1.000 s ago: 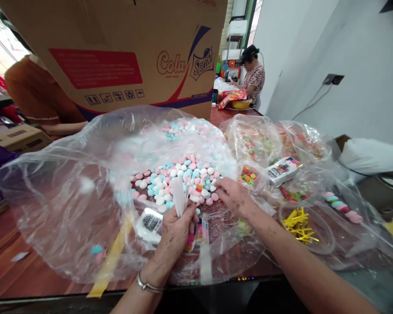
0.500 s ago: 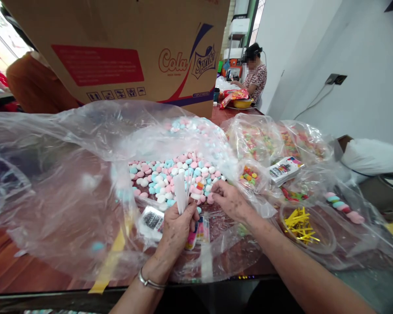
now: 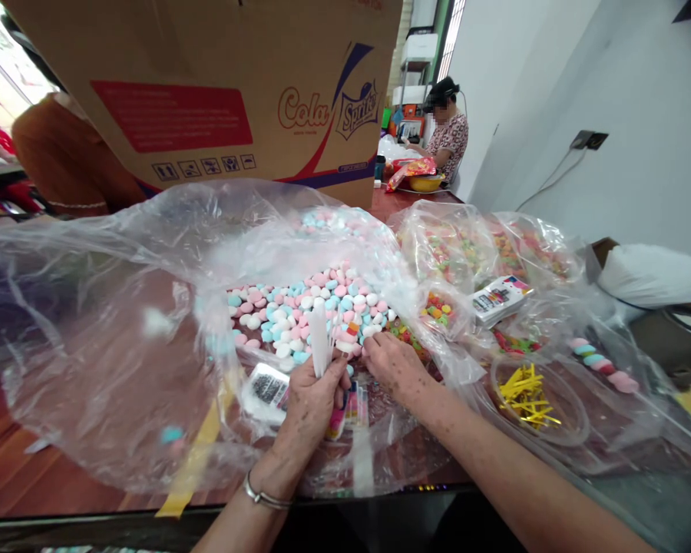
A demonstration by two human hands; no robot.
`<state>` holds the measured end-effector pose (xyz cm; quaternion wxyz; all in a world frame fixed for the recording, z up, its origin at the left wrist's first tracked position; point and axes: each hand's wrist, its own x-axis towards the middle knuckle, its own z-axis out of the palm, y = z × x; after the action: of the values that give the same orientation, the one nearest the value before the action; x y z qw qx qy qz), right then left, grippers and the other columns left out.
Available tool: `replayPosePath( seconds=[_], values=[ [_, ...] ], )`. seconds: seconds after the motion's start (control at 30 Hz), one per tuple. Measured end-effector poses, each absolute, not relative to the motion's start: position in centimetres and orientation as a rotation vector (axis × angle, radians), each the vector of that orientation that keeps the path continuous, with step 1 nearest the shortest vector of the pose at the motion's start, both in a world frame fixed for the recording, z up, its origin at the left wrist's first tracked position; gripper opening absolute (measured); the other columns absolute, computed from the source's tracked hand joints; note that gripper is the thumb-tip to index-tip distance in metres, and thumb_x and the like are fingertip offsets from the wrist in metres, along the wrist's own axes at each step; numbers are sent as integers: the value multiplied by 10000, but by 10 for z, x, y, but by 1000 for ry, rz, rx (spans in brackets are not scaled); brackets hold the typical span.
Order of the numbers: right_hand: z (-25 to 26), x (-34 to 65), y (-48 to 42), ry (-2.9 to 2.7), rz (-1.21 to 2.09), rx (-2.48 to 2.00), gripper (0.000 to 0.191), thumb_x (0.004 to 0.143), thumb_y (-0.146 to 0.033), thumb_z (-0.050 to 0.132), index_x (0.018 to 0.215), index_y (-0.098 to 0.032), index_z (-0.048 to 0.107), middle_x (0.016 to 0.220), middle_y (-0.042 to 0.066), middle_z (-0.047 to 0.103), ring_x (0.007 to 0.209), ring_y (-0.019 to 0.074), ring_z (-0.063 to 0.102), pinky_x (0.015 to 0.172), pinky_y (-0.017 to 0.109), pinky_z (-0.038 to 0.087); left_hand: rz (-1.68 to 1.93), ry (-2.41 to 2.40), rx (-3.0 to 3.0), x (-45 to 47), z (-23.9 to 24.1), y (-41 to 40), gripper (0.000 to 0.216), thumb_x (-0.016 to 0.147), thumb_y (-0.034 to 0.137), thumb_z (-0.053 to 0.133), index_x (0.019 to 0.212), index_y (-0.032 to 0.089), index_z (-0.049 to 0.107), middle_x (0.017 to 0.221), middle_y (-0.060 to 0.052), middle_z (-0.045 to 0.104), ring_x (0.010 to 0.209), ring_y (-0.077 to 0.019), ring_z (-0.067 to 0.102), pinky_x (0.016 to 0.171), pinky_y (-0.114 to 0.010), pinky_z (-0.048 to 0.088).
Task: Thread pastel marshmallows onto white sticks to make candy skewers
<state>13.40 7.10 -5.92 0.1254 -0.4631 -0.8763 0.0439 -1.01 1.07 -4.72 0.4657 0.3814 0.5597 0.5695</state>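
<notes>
My left hand (image 3: 316,395) is closed around a bundle of thin white sticks (image 3: 321,338) that point upward. An orange-red candy piece (image 3: 352,328) shows beside the sticks' upper ends. My right hand (image 3: 395,367) is just to the right, with its fingers drawn together at the near edge of a pile of pink, blue and white marshmallows (image 3: 288,311). Whatever lies between those fingertips is hidden. Ring-shaped gummies (image 3: 406,336) lie behind the right hand. Below the left hand are printed cards (image 3: 354,407), and a clear packet with a dark printed label (image 3: 269,386) sits beside it.
A large cardboard box (image 3: 207,46) stands behind the clear plastic sheeting (image 3: 109,322). On the right are bagged gummies (image 3: 449,250), a card stack (image 3: 500,299), gold twist ties (image 3: 527,395) in a round tub, and a marshmallow skewer (image 3: 604,365). Another person (image 3: 449,134) sits beyond.
My right hand has moved slightly left and down toward the left hand, its fingers closing together. Ring gummies behind it have come into view. My left hand keeps its hold on the sticks.
</notes>
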Motion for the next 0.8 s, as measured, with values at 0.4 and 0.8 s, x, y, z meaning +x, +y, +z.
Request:
replayPosePath(
  seconds=[0.4, 0.8],
  values=[
    [-64, 132, 67, -2325, 382, -1313, 196, 841, -39, 491, 897, -191, 602, 956, 110, 653, 950, 248, 570, 824, 339, 459, 1375, 1397, 965, -9, -45, 10, 276, 758, 400, 679, 700, 142, 599, 508, 29, 579, 344, -56, 416, 362, -169, 285],
    [-33, 155, 92, -1248, 1310, -1084, 244, 668, -344, 654, 817, -188, 539, 682, -13, 630, 594, 133, 588, 551, 252, 469, 1251, 1414, 1087, -11, -55, 7, 197, 765, 358, 672, 710, 168, 669, 477, 40, 564, 349, -88, 406, 364, -203, 277]
  ],
)
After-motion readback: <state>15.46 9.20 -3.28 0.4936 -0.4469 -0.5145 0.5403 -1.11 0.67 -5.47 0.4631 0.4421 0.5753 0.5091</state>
